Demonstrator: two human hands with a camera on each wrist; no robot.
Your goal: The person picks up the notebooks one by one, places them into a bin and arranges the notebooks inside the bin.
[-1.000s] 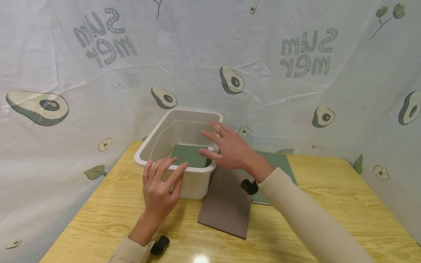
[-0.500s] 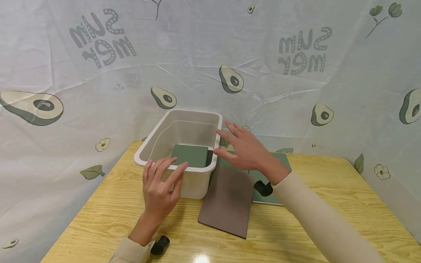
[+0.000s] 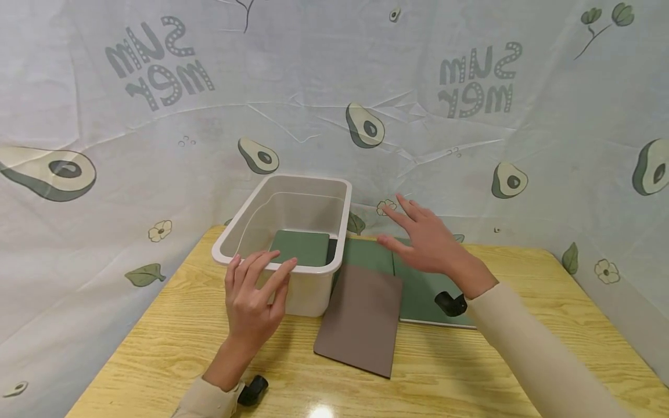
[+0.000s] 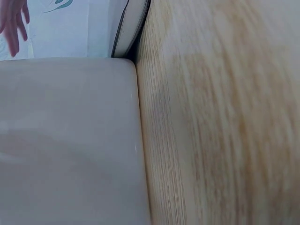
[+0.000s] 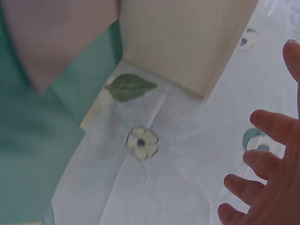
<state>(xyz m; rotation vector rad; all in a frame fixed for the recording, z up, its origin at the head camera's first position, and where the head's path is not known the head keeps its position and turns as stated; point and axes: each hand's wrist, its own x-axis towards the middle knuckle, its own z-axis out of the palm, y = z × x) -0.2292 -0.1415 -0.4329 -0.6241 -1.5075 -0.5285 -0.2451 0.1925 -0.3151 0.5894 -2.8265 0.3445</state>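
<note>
Basically, the L hand (image 3: 254, 305) has relaxed, spread fingers, tips resting on the near rim of a white plastic rectangular bin (image 3: 308, 295); no firm hold on it afaict. The R hand (image 3: 431, 244) is spread wide w/ nothing in it, in the air to the right of the bin. Inside the bin, just beyond the L fingertips, there's a dark green rectangular item (image 3: 301, 248).

Only the head cam shows the L hand & the bin's inside. L wrist cam gets the near wall super close, plus a pale slab edge (image 4: 129, 28) w/ dark lines past its corner & some R fingers further off. R wrist cam adds the bin's outer side wall, and a leaf + flower printed on white cloth (image 5: 178, 154).

Bin's upright, mouth up, long axis running away from the L hand. Between the hands, a matte brown rectangular board (image 3: 360, 322) also runs roughly near-to-far, its far end overlapping a flat green board (image 3: 373, 252). A second green board (image 3: 423, 296) is below the R hand.
</note>
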